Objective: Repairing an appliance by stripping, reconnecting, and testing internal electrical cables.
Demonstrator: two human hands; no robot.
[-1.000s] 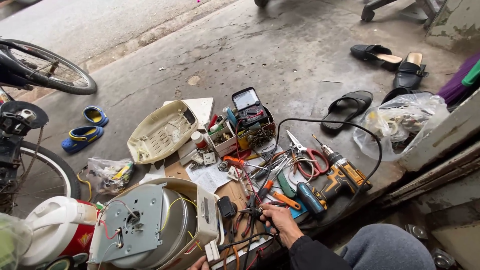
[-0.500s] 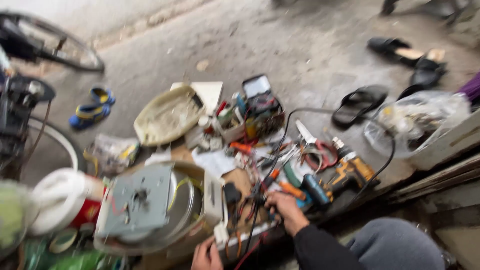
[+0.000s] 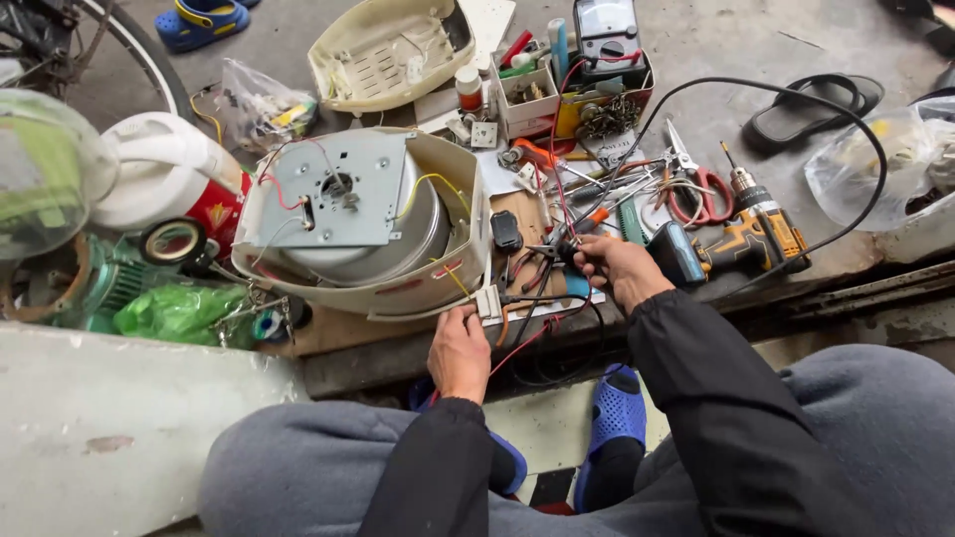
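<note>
Our left hand (image 3: 460,350) fingers pinch the white connector (image 3: 488,303) at the upturned cooker (image 3: 363,224)'s four o'clock; our right hand (image 3: 619,270) clenches black pliers (image 3: 559,254).

Appliance housing (image 3: 398,288): cream, with grey metal base plate (image 3: 333,189) and red and yellow wires. Cordless drill (image 3: 761,234): yellow and black. Scissors (image 3: 696,184): red handles. Kettle (image 3: 164,179): white with a red band. Sandals (image 3: 617,413): blue. Sleeves: black. Trousers: grey. Plastic bag (image 3: 174,308): green.

left hand (image 3: 459,350) on cooker shell (image 3: 364,231) | right hand (image 3: 615,268) grips pliers (image 3: 553,253)
</note>
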